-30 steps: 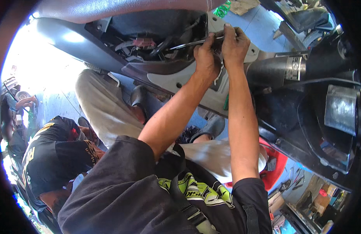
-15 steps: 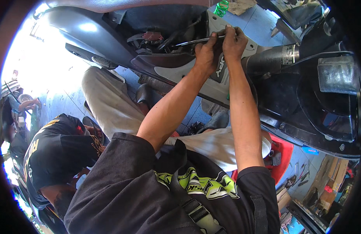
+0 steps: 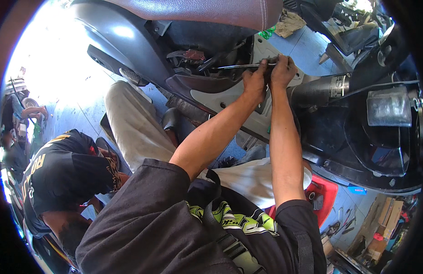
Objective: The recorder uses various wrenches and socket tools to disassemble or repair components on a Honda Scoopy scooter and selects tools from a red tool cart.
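Observation:
A thin metal rod (image 3: 234,66) points left from my hands, its tip near the opened bodywork under the seat of a dark motor scooter (image 3: 124,48). My left hand (image 3: 255,85) is closed around the rod's right part, thumb up along it. Right beside it, my right hand (image 3: 283,73) has its fingers curled over the rod's end, which they hide. Both hands are above the scooter's grey footboard (image 3: 213,101). In the open cavity left of the rod's tip sits a reddish part (image 3: 193,55) among dark cables.
A brown seat (image 3: 211,13) overhangs the cavity. To the right are a black cylinder (image 3: 312,93) and the scooter's dark front panel (image 3: 353,132). A red tray (image 3: 328,196) with parts stands on the tiled floor. Another person in a black shirt (image 3: 67,178) crouches at left.
The whole view has shifted, so the scooter appears lower and more of the seat shows. Both hands stay on the rod; my right-hand fingers look more tightly curled.

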`<state>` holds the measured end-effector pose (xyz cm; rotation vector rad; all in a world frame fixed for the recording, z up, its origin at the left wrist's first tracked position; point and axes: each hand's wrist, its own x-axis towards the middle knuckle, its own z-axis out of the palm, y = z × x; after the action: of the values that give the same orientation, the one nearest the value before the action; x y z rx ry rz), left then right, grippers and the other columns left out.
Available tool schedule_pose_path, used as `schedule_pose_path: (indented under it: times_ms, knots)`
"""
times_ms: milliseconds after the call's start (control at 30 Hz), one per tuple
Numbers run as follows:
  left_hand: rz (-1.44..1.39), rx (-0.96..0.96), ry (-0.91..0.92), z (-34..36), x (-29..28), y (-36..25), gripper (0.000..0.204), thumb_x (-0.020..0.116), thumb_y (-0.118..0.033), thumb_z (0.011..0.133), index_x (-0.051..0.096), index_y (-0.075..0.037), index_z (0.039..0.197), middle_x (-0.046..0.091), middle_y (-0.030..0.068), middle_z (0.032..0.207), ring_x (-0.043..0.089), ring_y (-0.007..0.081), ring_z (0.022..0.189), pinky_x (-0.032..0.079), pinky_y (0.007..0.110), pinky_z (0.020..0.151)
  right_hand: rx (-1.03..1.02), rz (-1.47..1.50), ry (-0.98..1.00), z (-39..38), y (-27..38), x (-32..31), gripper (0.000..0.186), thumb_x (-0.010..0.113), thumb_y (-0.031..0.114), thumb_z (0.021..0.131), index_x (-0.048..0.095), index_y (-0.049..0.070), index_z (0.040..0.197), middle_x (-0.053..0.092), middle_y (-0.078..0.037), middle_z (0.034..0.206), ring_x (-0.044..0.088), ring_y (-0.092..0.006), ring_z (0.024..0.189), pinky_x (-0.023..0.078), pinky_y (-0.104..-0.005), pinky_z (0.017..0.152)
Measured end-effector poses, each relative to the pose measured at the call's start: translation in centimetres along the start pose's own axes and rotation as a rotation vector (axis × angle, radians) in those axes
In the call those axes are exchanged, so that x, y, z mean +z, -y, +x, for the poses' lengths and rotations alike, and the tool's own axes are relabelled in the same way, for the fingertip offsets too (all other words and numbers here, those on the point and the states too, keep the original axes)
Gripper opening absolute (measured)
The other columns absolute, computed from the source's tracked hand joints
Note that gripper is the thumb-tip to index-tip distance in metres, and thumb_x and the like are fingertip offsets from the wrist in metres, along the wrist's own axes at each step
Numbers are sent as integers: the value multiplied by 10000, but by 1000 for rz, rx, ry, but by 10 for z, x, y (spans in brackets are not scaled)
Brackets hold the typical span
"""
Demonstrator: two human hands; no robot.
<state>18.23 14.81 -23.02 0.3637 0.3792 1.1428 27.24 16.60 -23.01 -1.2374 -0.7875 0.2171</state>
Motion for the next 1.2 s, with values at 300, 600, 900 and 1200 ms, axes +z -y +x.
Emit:
schedule_pose_path:
  times_ms: [300,600,900,1200]
  knots:
    - [333,4,-76,-17,5,29,329,628,-142,870,529,45,1121,590,124,1053,576,223,934,464,370,840,469,297,-277,6,-2,-36,226,497,170,798,522,-19,677,530,-119,624,549,-229,576,442,-377,544]
    - [410,-598,742,-80,-10,-45,434,579,-376,865,592,48,958,627,173,906,608,257,848,471,392,799,-256,597,237,-30,199,-38,149,495,128,884,463,16,791,457,-111,558,476,-189,424,381,-264,347]
    - [2317,-546,733,-90,-69,-215,257,615,-208,845,608,-12,1011,640,163,958,621,322,850,480,390,790,113,-219,1541,-190,126,-3,213,553,184,790,618,-8,725,607,-239,679,608,-388,626,477,-459,602]
    - [1805,882,427,-95,71,-356,221,627,-223,856,635,-45,986,652,101,838,636,236,746,507,303,646,176,-647,1642,-355,-85,42,353,478,306,884,571,-5,1025,622,-235,983,622,-388,924,490,-476,826]
